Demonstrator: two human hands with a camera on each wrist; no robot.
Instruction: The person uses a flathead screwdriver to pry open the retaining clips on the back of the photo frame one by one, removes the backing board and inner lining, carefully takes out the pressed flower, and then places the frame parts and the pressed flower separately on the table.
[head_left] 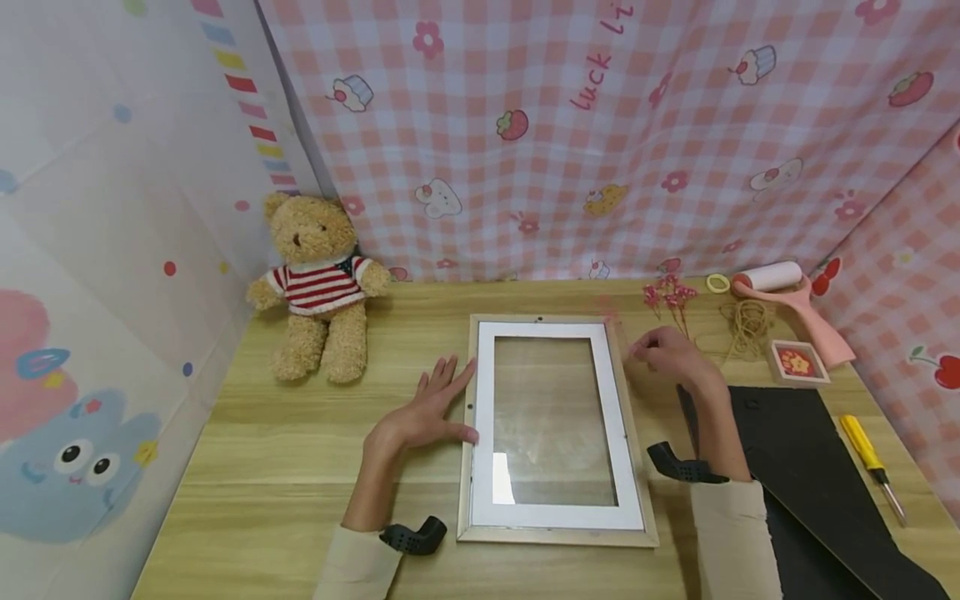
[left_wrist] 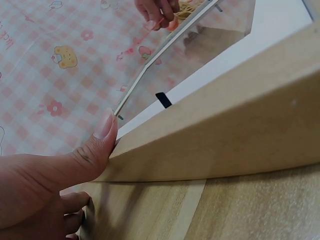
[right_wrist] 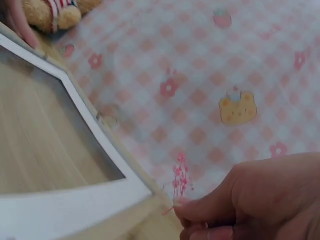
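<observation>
A pale wooden picture frame (head_left: pixel 557 537) lies flat on the table, with a white mat (head_left: pixel 483 417) and a clear pane inside. My left hand (head_left: pixel 420 417) rests at its left side, fingers spread, thumb and a fingertip touching the edge. In the left wrist view the thumb (left_wrist: pixel 90 155) lies against the frame's corner. Beyond the frame's right side, my right hand (head_left: pixel 675 358) pinches a small sprig of pink dried flowers (right_wrist: pixel 181 175) between thumb and finger. The sprig's blossoms reach near the frame's upper right corner; its thin stem passes the fingertips.
More pink dried flowers (head_left: pixel 670 293), coiled twine (head_left: pixel 748 325), a pink-handled lint roller (head_left: pixel 813 321), a yellow ring (head_left: pixel 717 283) and a small framed flower (head_left: pixel 797 364) lie at back right. Black board (head_left: pixel 795 442) and a yellow screwdriver (head_left: pixel 862 442) lie right; a teddy bear (head_left: pixel 318 283) sits back left.
</observation>
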